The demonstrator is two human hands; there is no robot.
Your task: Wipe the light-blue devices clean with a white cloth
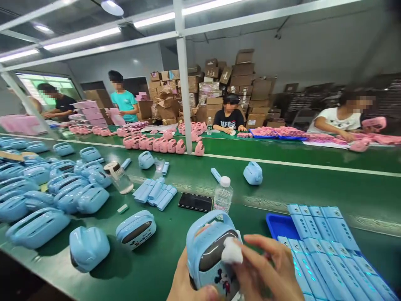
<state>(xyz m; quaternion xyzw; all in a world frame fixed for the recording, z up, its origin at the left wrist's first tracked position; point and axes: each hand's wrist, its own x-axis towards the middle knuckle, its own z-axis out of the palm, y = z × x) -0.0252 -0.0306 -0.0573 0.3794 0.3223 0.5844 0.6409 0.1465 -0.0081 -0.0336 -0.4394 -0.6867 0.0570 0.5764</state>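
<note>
Near the bottom centre, my left hand (183, 280) grips a light blue handled case (194, 251) from its left side and underneath. The case has a dark oval window and a cartoon mouse picture on its front. A crumpled white cloth (232, 251) is pinched in the fingers of my right hand (266, 267), against the right part of the dark window. Two similar cases, one with a printed front (138, 229) and one turned sideways (90, 247), stand to the left on the green table (134, 271).
Many blue cases (65, 188) crowd the left. A jar (119, 177), a phone (196, 202) and a bottle (223, 195) stand behind my hands. Blue strips (332, 259) fill a tray (280, 226) at right. Across the table, several people handle pink parts.
</note>
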